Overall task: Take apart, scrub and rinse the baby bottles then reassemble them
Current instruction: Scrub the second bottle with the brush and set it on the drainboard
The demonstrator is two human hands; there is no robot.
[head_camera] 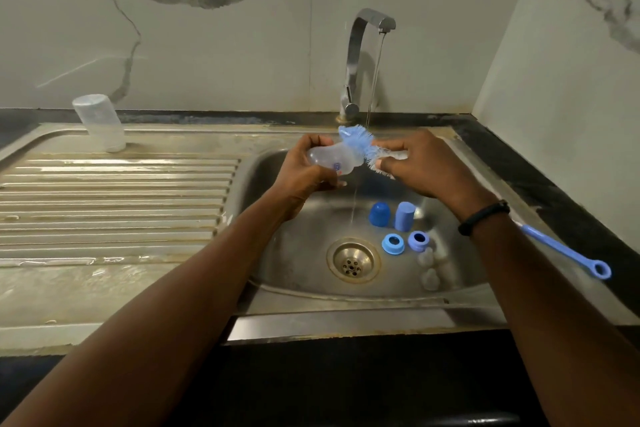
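Two bare forearms enter from the lower edge, no sleeves visible on either up to the frame border. Left hand (304, 177): no rings, watch or band seen on the wrist or fingers. Right hand (419, 166): one narrow black wristband (484, 217) sits just behind it, snug round the wrist, plain, no markings legible.

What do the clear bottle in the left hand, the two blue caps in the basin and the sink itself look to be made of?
Clear baby bottle: translucent, likely plastic; fingers show through it. Two blue caps: opaque, smooth, matte, probably moulded plastic. Steel sink: brushed metal, seemingly stainless, with dull reflections, ridged drainboard and stained rims.
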